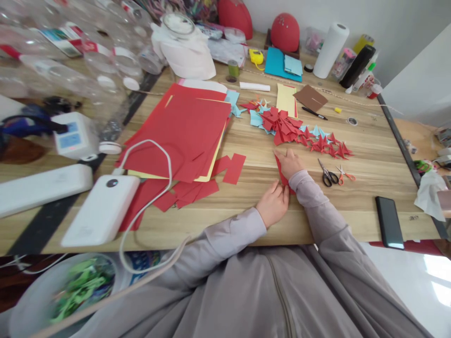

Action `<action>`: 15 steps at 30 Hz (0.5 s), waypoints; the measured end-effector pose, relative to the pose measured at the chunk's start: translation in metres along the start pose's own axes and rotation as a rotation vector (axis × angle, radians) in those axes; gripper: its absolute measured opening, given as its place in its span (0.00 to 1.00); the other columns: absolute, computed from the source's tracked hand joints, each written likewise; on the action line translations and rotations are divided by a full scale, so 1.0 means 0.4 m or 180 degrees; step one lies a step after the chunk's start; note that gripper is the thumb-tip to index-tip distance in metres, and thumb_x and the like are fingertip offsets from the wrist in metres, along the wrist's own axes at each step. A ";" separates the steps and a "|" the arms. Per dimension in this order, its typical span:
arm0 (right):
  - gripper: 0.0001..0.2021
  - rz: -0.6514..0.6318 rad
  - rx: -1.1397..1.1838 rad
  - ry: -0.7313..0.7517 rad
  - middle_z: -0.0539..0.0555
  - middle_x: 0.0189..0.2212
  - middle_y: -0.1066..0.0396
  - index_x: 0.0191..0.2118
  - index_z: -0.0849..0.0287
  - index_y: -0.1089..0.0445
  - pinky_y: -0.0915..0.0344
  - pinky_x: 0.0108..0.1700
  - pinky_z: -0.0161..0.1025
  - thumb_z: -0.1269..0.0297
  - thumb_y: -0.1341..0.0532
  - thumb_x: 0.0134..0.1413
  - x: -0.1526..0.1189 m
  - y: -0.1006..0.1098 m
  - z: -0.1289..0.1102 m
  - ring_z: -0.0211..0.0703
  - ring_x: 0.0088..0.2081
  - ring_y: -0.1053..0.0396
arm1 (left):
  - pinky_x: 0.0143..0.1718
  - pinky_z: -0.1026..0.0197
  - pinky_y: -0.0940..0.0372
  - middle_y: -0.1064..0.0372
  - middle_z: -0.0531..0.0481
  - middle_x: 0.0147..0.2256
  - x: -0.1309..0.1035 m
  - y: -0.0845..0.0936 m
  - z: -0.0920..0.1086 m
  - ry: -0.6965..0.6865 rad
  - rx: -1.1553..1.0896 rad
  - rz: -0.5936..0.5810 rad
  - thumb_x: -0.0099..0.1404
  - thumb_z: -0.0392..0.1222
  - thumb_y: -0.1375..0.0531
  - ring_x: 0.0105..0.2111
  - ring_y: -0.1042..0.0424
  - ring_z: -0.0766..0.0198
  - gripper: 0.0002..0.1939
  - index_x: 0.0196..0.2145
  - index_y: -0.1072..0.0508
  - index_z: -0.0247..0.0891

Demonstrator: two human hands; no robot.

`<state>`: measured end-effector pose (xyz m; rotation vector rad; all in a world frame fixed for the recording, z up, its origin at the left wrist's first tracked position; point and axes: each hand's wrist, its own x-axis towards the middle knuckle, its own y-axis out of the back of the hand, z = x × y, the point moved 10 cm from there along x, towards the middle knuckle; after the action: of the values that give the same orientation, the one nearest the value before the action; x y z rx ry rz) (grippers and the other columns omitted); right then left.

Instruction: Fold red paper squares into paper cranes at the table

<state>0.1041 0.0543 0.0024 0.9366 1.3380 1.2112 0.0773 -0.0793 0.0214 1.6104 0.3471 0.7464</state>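
A small folded strip of red paper (278, 165) lies on the table in front of me, partly covered by both hands. My right hand (291, 164) holds the far part of it, fingers curled down on the paper. At its near end my left hand (273, 205) grips the paper with bent fingers; the fingertips are partly hidden. Beyond my hands lies a pile of folded red paper pieces (282, 124), with red paper cranes (322, 143) and light blue ones around it. Rectangular red paper pieces (235, 169) lie to the left.
A stack of red sheets (186, 131) sits left of my hands, crossed by a white cable (169, 162) from a power bank (102, 211). Black scissors (329, 177), orange scissors (343, 175) and a phone (389, 221) lie right. Plastic bottles (95, 61) crowd the far left.
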 end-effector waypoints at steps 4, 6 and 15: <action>0.25 -0.0081 0.0040 -0.0049 0.59 0.44 0.41 0.62 0.39 0.56 0.37 0.39 0.45 0.69 0.60 0.61 0.013 -0.002 0.006 0.48 0.39 0.33 | 0.54 0.45 0.44 0.31 0.28 0.45 -0.007 -0.010 0.007 -0.0047 0.0023 -0.0067 0.65 0.31 0.56 0.49 0.33 0.51 0.21 0.50 0.34 0.17; 0.25 -0.0041 0.0036 -0.0040 0.60 0.45 0.41 0.62 0.39 0.57 0.37 0.39 0.45 0.68 0.61 0.61 0.016 0.000 0.006 0.48 0.39 0.32 | 0.54 0.47 0.43 0.31 0.28 0.45 -0.012 -0.009 0.018 -0.0131 0.0023 -0.0060 0.65 0.31 0.56 0.48 0.33 0.52 0.21 0.50 0.34 0.17; 0.22 0.0038 0.0360 -0.0122 0.60 0.46 0.38 0.61 0.45 0.50 0.37 0.42 0.43 0.63 0.58 0.62 0.013 -0.013 0.042 0.48 0.41 0.32 | 0.51 0.48 0.42 0.28 0.39 0.31 -0.027 0.045 -0.045 0.0116 -0.0337 0.0007 0.63 0.33 0.51 0.41 0.33 0.54 0.17 0.46 0.30 0.26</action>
<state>0.1203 0.0612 -0.0025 1.0441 1.3835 1.1302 0.0541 -0.0755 0.0362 1.4995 0.3268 0.7840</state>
